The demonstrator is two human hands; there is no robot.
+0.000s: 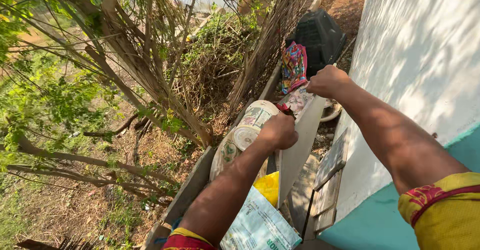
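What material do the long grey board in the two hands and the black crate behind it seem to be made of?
The grey board, gripped by the left hand and right hand, looks like fibre-cement or plywood: flat, thin, matte, straight-edged; I cannot tell which. The black crate seems moulded plastic: a slightly glossy surface with a grid of openings.

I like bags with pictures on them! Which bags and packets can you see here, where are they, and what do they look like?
White sack: rolled, printed green and tan, under the left hand.
Pale blue bag: flat, dark print, bottom middle by the left arm.
Colourful packet: pink, red, blue and yellow, crumpled, by the black crate.
Yellow bag: plain, bunched, above the blue bag.
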